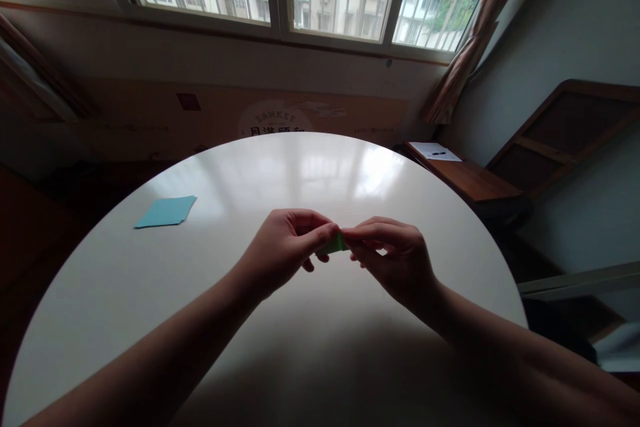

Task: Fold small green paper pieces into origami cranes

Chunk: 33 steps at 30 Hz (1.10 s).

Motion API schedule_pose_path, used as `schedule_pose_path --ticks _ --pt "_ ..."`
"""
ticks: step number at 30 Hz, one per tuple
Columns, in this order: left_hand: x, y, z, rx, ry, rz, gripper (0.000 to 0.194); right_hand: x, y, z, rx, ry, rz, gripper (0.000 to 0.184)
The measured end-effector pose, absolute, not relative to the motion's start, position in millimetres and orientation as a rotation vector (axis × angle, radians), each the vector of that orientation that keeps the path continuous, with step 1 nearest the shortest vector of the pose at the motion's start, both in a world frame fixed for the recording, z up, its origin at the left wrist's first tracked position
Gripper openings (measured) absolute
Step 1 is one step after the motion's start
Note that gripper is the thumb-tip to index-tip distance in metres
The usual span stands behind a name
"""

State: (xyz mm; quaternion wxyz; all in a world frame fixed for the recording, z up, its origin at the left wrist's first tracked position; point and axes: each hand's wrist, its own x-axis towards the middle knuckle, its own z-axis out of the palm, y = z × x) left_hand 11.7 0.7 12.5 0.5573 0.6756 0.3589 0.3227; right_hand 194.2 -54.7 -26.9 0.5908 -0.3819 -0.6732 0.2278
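Between my two hands, above the white round table point(300, 347), is a small green piece of folded paper point(334, 245), mostly covered by fingers. My left hand point(287, 240) pinches it from the left, thumb on top and fingertips showing below. From the right, my right hand point(393, 247) pinches its other end with thumb and forefinger. The fingertips of both hands nearly meet there. How the paper is folded cannot be made out. A stack of light blue square paper point(166, 212) lies on the table to the left, apart from both hands.
Beyond the table's right edge stands a brown wooden bench point(480, 180) with a white sheet point(434, 151) and a dark pen on it. A wooden-framed panel point(545, 133) leans by the wall. Behind the table are a printed banner point(350, 110), windows and curtains.
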Motion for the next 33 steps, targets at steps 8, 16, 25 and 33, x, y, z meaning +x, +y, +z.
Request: schedule_pose_path --ticks 8,16,25,33 --pt "15.6 0.2 8.0 1.594 0.876 0.829 0.013 191.9 -55.8 -24.3 -0.911 -1.563 0.552 0.016" --pt "14.4 -2.9 10.8 1.798 0.897 0.892 0.014 192.5 -51.4 -22.1 -0.964 -1.292 1.073 0.020" --pt "13.8 -2.3 10.9 1.750 0.870 0.777 0.021 194.4 -48.0 -23.9 -0.975 -1.179 1.244 0.023" --pt "15.9 -2.3 12.5 1.636 0.870 0.768 0.023 194.2 -48.9 -24.7 -0.986 -1.202 1.130 0.023"
